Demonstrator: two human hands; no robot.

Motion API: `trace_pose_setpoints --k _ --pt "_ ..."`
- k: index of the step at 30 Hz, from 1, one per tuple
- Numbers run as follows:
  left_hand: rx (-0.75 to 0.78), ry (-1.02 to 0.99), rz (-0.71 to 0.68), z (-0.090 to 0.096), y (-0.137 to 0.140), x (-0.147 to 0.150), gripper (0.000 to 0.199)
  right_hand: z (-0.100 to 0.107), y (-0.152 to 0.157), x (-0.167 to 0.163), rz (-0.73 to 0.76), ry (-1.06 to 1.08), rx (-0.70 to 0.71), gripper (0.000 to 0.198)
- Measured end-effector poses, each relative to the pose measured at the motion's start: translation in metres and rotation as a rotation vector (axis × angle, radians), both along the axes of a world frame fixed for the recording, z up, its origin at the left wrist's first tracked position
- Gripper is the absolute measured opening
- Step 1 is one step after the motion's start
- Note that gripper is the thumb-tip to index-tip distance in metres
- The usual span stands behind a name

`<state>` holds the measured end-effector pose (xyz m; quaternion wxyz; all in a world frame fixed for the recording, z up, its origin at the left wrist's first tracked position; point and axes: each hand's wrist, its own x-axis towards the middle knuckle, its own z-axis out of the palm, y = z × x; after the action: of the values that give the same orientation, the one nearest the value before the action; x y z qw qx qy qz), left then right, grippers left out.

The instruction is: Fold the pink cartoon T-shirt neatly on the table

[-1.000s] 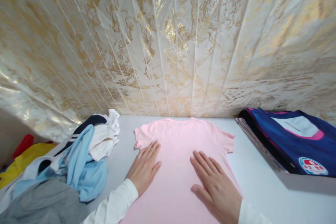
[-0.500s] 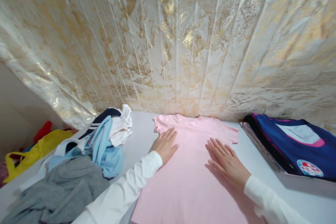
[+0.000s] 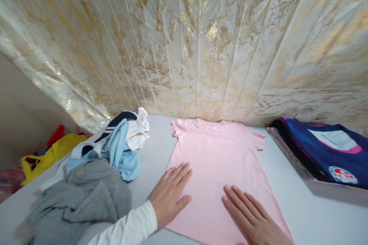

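A pink short-sleeved T-shirt (image 3: 212, 153) lies spread flat on the white table (image 3: 310, 218), its collar toward the curtain and its hem toward me. My left hand (image 3: 171, 193) rests palm down on the shirt's left side, fingers stretched out and thumb apart. Over the lower right part of the shirt, my right hand (image 3: 253, 214) is flat with straight fingers; its wrist is cut off by the bottom edge of the view. Neither hand grips the fabric.
Left of the shirt is a loose heap with a grey garment (image 3: 86, 195), a light blue one (image 3: 123, 160) and a white one (image 3: 138, 132). A yellow item (image 3: 54, 155) lies farther left. Folded clothes (image 3: 322, 149) are stacked at right. A gold-patterned curtain (image 3: 198, 53) hangs behind.
Both hands have slid down the shirt toward me, from near the sleeves to its middle and lower part. The camera view has shifted slightly.
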<state>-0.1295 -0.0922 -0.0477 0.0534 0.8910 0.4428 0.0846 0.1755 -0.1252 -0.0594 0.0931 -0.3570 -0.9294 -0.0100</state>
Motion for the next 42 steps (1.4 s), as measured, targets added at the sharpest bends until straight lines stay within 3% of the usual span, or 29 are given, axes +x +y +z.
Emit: trace_pose_setpoints --k 5,10,14,17,23,29,32,36,42 --pt "-0.054 -0.158 0.036 0.013 -0.002 -0.022 0.048 0.001 -0.002 -0.007 0.017 0.039 0.05 0.084" --pt "-0.12 -0.244 0.112 0.031 -0.026 -0.047 0.045 0.003 0.0 -0.045 0.151 0.027 0.201 0.061" --pt "-0.107 -0.205 0.01 0.021 -0.048 -0.05 0.045 -0.005 -0.003 -0.076 0.275 0.048 0.522 0.041" --pt "-0.031 -0.199 -0.003 0.007 -0.052 -0.05 0.044 -0.014 -0.006 -0.085 0.301 0.073 0.625 0.035" --pt "0.001 -0.241 0.009 0.0 -0.046 -0.054 0.059 -0.017 -0.01 -0.085 0.275 0.109 0.642 0.033" --pt "0.047 -0.333 0.097 0.011 -0.051 -0.062 0.052 -0.018 -0.009 -0.088 0.29 0.111 0.605 0.035" --pt "0.05 -0.346 0.067 0.018 -0.059 -0.064 0.047 -0.012 -0.002 -0.093 0.311 0.098 0.538 0.038" --pt "0.056 -0.29 0.037 0.021 -0.069 -0.065 0.036 -0.004 0.011 -0.103 0.34 0.071 0.465 0.04" --pt "0.139 -0.14 0.056 0.018 -0.075 -0.068 0.034 -0.013 0.014 -0.115 0.323 0.086 0.491 0.038"
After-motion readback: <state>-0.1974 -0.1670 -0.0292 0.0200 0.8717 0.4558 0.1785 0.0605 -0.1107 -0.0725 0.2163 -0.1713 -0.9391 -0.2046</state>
